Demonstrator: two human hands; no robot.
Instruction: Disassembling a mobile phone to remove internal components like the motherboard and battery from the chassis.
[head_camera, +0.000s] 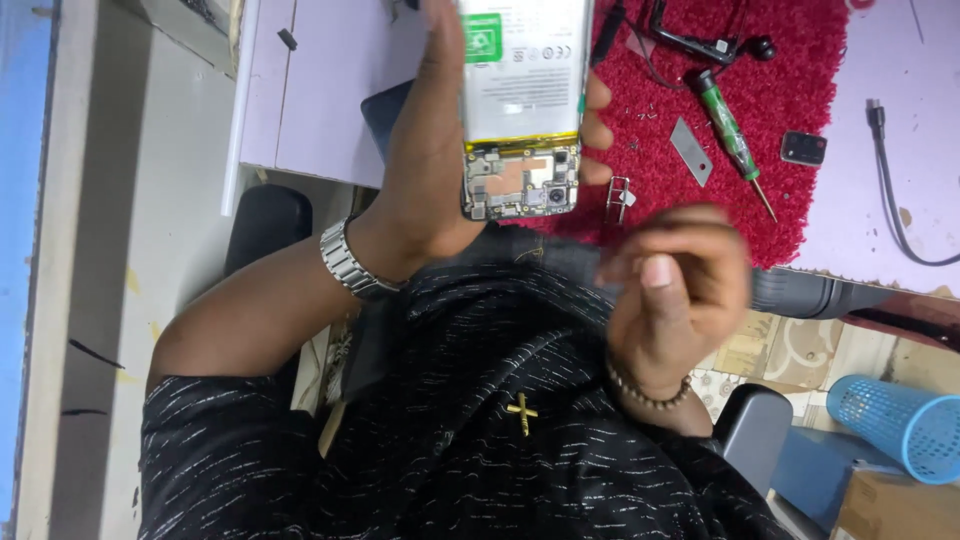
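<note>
My left hand (430, 170), with a metal watch (347, 258) on its wrist, grips an opened phone (522, 105) from the side and holds it up above the desk edge. The phone's back is off, so its pale battery and the circuit board with a camera module at the lower end are bare. My right hand (672, 290) hovers lower right of the phone, blurred, fingers curled in against the thumb; nothing shows in it. A bead bracelet circles that wrist.
A red shaggy mat (790, 90) on the lilac desk (320, 90) carries a green-handled screwdriver (733, 135), a flat metal blade (692, 150), a small metal tray frame (618, 198), a black square part (803, 148) and earphones (720, 45). A black cable (890, 190) lies right. Blue basket (895, 420) and cardboard box (890, 505) stand on the floor.
</note>
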